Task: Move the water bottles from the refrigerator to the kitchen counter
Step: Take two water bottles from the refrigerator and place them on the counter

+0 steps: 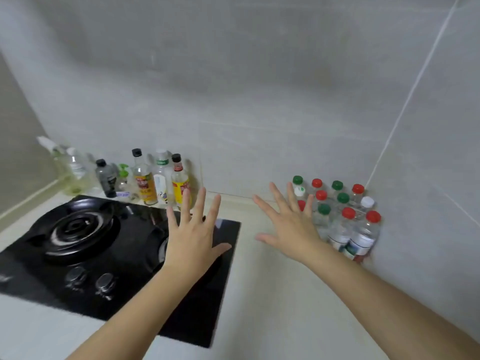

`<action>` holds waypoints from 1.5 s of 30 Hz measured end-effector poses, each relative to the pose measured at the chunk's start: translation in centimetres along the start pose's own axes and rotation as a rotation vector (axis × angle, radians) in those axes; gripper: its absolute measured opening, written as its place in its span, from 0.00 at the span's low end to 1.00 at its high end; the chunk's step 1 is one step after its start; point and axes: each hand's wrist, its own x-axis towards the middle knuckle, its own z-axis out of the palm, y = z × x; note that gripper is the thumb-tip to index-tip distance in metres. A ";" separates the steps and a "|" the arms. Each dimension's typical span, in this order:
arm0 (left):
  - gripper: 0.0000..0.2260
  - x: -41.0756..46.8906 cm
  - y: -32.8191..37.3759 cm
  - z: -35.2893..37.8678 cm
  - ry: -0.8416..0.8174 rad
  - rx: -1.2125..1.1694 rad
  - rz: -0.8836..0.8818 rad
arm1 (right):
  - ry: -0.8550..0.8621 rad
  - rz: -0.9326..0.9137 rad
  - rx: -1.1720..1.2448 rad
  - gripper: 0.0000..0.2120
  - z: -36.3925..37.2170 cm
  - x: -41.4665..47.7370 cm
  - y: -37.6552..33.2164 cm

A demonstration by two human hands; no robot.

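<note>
Clear plastic water bottles (pixel 363 235) on smooth counter (pixel 259 294), left hand (pixel 193 237) and right hand (pixel 293 229) empty, fingers (pixel 185 206) splayed

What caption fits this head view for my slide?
Left hand above the stove, right hand by clustered water bottles on the counter, both open.

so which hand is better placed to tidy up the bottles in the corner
Right, most likely. The right hand is open and spread right next to the bottles, partly in front of them in this view. The left hand hovers open over the stove, farther from them.
</note>
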 end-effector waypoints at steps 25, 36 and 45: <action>0.37 -50.6 -10.3 -25.7 0.033 0.586 -1.225 | 0.379 -1.297 0.402 0.37 -11.2 -20.8 -45.5; 0.35 -75.8 -5.6 -37.9 0.026 0.836 -1.519 | 0.511 -1.741 0.546 0.36 -15.5 -48.3 -62.2; 0.35 -88.0 -1.7 -42.6 0.029 0.939 -1.771 | 0.449 -1.995 0.591 0.35 -18.1 -62.5 -68.8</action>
